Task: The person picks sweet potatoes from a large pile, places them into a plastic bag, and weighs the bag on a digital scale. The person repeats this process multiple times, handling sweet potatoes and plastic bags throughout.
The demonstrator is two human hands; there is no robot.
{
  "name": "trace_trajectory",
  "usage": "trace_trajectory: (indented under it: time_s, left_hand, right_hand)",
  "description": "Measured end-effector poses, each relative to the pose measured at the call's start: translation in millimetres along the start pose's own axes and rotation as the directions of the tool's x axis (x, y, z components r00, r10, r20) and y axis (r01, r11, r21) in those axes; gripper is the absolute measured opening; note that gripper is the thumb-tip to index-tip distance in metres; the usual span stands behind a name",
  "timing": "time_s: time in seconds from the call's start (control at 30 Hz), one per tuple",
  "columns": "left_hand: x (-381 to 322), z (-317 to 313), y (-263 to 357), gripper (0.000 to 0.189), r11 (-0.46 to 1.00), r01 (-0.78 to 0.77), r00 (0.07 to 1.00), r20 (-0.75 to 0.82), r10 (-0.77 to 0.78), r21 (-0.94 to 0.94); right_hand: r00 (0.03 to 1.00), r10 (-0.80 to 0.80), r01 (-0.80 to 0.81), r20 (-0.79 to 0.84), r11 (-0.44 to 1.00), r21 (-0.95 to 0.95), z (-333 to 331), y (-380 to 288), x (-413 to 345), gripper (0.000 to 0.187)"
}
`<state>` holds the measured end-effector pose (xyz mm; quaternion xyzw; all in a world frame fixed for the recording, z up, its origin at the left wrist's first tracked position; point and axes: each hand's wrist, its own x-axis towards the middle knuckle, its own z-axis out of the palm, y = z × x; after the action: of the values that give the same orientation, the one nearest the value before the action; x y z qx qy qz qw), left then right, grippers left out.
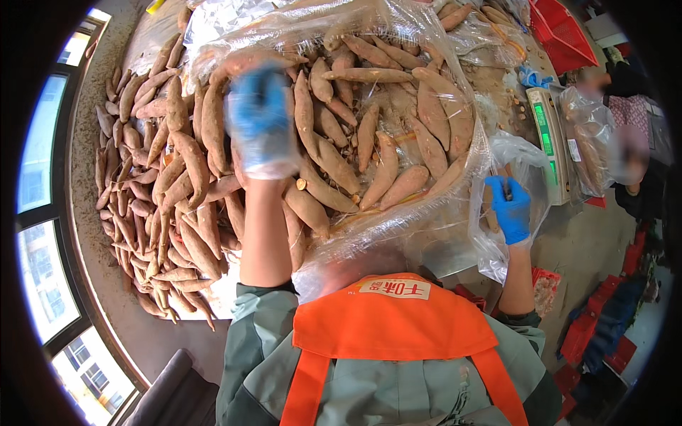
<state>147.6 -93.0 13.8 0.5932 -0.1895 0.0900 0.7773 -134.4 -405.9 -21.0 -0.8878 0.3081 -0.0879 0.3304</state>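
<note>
My left hand [259,109], in a blue glove with a clear plastic cuff, is over the heap of sweet potatoes. It is motion-blurred, and I cannot tell whether it holds anything; a sweet potato [240,63] lies by its fingers. On the right, my blue-gloved right hand [510,210] has its fingers closed at a clear plastic bag [487,255]. A small dark thing [508,190] shows between those fingers, too unclear to name. Inside the bag, part of a sweet potato is visible. Between my hands, loose sweet potatoes [384,165] lie on a large opened clear plastic sheet [341,250].
More sweet potatoes [154,213] are heaped to the left, near windows [45,266]. A digital scale [549,144] with a filled clear bag [583,138] stands at right, beside another person [634,112]. Behind the scale are a blue glove [534,78] and a red crate [563,37].
</note>
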Motion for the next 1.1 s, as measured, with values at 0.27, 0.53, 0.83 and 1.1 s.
trace_trajectory:
  time_s: [0.27, 0.53, 0.83, 1.1]
  left_hand:
    - [-113.8, 82.2, -49.1, 0.048, 0.309, 0.039, 0.559, 0.235, -0.795, 0.95]
    - [-78.9, 31.3, -21.5, 0.037, 0.555, 0.403, 0.864, -0.103, -0.493, 0.728]
    - [-90.9, 130.2, -94.4, 0.024, 0.543, -0.814, 0.28, 0.958, 0.055, 0.206]
    - [-93.6, 157.8, -114.2, 0.035, 0.387, -0.885, 0.099, 0.917, -0.386, 0.259]
  right_hand:
    - [0.995, 0.092, -0.074, -0.042, 0.947, 0.312, 12.5, -19.9, -5.1, 0.018]
    - [0.986, 0.149, -0.116, -0.07, 0.933, 0.34, 2.7, -16.0, -7.5, 0.018]
    - [0.982, 0.178, -0.136, -0.066, 0.901, 0.413, 11.9, -17.6, -7.1, 0.018]
    - [0.974, 0.222, -0.18, -0.048, 0.883, 0.432, 7.8, -17.3, -9.6, 0.016]
